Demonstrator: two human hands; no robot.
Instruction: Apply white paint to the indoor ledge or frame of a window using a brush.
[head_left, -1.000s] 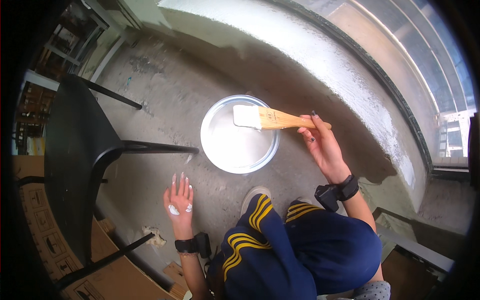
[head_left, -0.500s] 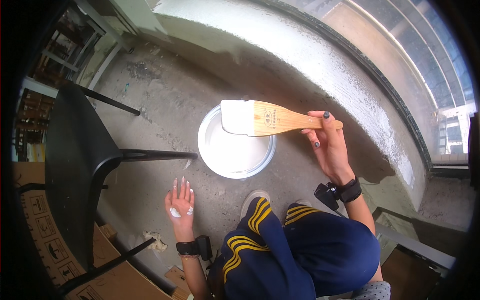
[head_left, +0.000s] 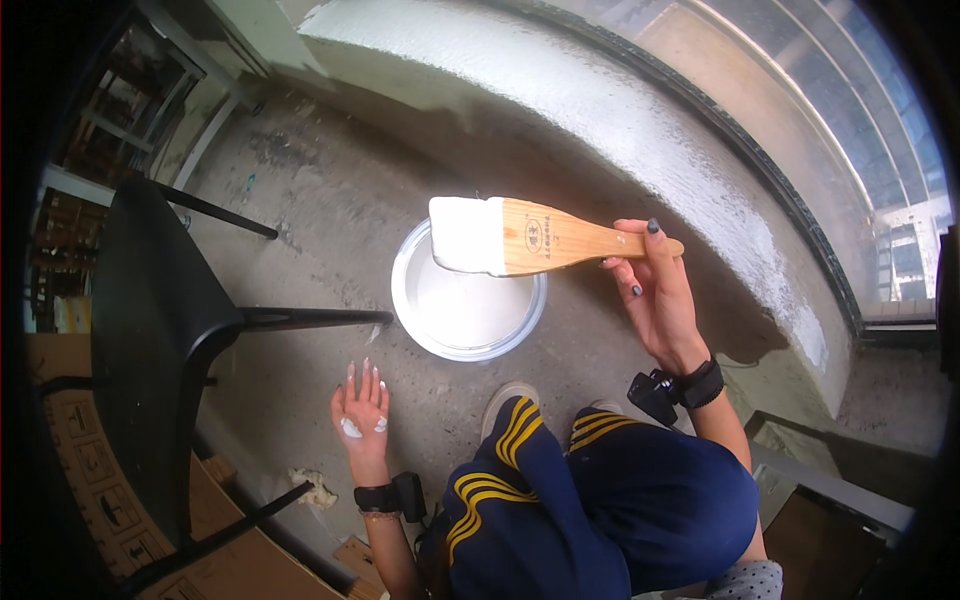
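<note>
Now the right hand (head_left: pixel 660 300) grips the loaded brush (head_left: pixel 520 237) above the paint bucket (head_left: pixel 468 305), best kept level against drips, left hand (head_left: pixel 362 408) open beside it.

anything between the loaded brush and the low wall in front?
Nothing visible. The right hand holds the brush raised above the paint bucket; only bare floor and air lie between it and the low wall. The left hand rests apart, open.
</note>
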